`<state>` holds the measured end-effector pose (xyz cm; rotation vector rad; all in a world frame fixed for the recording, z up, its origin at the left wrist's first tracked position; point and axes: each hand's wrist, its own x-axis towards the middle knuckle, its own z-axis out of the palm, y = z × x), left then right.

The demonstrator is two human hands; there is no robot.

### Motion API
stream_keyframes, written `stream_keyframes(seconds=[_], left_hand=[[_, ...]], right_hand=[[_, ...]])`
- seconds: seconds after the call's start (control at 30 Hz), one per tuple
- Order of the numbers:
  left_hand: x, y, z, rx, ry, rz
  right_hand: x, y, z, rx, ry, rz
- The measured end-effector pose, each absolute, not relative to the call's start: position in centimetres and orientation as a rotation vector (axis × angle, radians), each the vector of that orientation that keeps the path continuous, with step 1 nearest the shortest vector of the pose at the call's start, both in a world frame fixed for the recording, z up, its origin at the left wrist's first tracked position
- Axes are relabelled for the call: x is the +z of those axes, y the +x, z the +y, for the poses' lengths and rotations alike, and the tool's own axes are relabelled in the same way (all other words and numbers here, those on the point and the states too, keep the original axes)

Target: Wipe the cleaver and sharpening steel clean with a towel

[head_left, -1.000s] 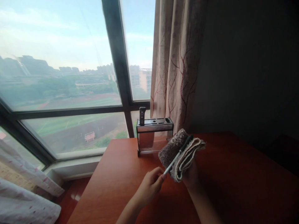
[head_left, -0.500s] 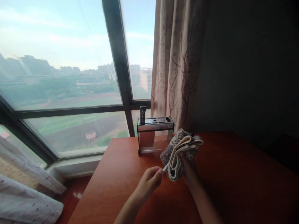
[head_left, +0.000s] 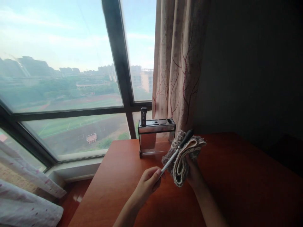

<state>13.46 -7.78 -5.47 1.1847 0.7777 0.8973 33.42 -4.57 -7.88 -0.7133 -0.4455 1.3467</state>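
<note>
A sharpening steel [head_left: 170, 160], a slim grey rod with a black handle, slants up to the right above the table. Its lower tip is pinched in my left hand [head_left: 149, 180], fingers closed. My right hand [head_left: 195, 172] grips a folded, shaggy grey-brown towel [head_left: 181, 168] from behind, and most of its fingers are hidden. The steel lies across the open fold of the towel, its handle at the upper end.
A see-through knife block [head_left: 156, 128] with a black slotted top stands near the table's back edge; one black-handled knife [head_left: 143, 116] sits in it. The reddish wooden table [head_left: 118, 176] reaches toward the window [head_left: 71, 132]. A patterned curtain [head_left: 177, 63] hangs behind.
The steel's black handle, mostly hidden behind the towel before, now shows in full, and more of the rod is exposed. My left hand has shifted slightly left. The towel stays in my right hand.
</note>
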Motion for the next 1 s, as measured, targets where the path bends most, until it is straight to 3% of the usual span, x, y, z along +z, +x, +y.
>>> stream_keyframes(seconds=[0.4, 0.6, 1.0], left_hand=[[-5.5, 14.2, -8.3, 0.886, 1.256, 0.848], [-6.0, 14.6, -8.5, 0.822, 1.422, 0.918], [-5.6, 13.6, -7.7, 0.827, 1.158, 0.81]], right_hand=[[-8.6, 33.3, -5.4, 1.434, -0.578, -0.425], [-7.7, 32.0, -4.8, 1.142, -0.793, -0.522], [-7.3, 33.2, -4.9, 0.558, -1.214, -0.991]])
